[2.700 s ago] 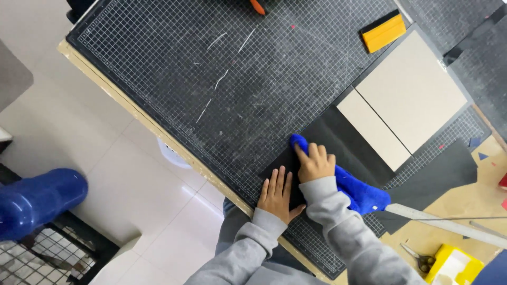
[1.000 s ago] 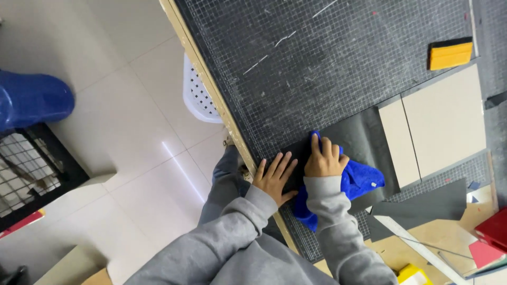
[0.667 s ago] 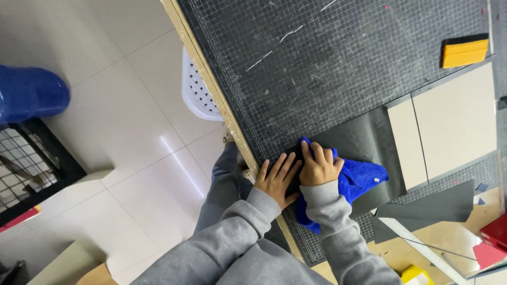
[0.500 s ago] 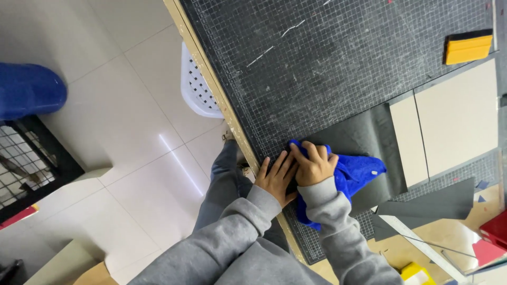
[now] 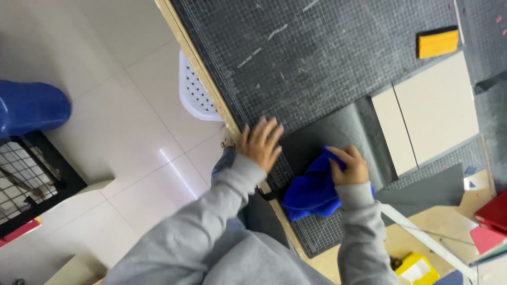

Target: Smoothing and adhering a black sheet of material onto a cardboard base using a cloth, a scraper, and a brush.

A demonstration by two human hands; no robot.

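My right hand (image 5: 348, 164) grips a bunched blue cloth (image 5: 310, 191) and presses it on a dark grey sheet (image 5: 331, 135) that lies on the black gridded cutting mat (image 5: 327, 63). With its fingers spread, my left hand (image 5: 260, 142) lies flat at the sheet's left edge, near the table's wooden rim (image 5: 200, 63). Two beige boards (image 5: 428, 113) rest side by side on the sheet's far right part.
A yellow block (image 5: 437, 43) lies on the mat at the upper right. Another dark sheet (image 5: 428, 190), a metal ruler (image 5: 422, 240), red items (image 5: 494, 221) and a yellow object (image 5: 414, 266) sit at the lower right. A white stool (image 5: 194, 95) and a blue bin (image 5: 29, 108) stand on the tiled floor.
My right hand has slid the blue cloth to the right along the dark sheet, away from my left hand. My left hand has stayed flat at the sheet's edge. The camera has moved closer.
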